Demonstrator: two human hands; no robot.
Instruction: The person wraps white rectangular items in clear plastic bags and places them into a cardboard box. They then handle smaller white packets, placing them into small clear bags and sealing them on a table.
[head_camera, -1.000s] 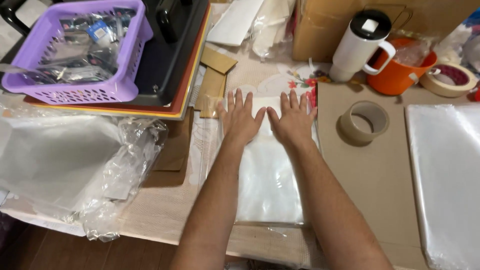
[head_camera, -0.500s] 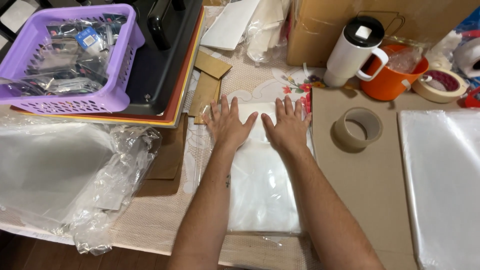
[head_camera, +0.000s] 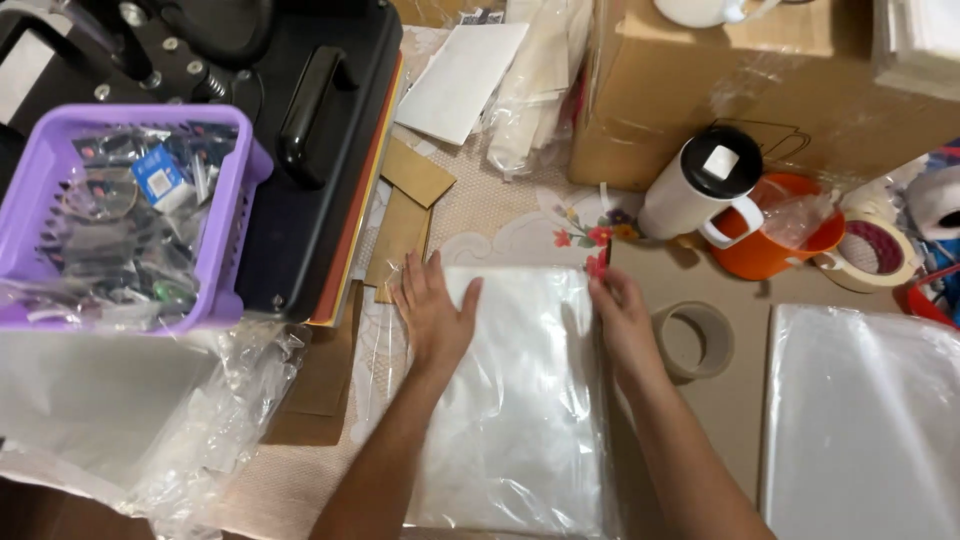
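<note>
Pressing: left hand flat, fingers spread, on the left edge of the clear plastic bag stack.
Right hand: grip curled over the stack's right edge; whether it pinches a sheet, I cannot tell.
Stack: lying mid-surface, near side.
Right: tape roll just beside.
Far left: purple basket.

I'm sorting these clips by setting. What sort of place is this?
Probably a small home packing or craft workbench: a black heat press, tape rolls, a cardboard box, and both hands flat on a clear plastic bag.
</note>
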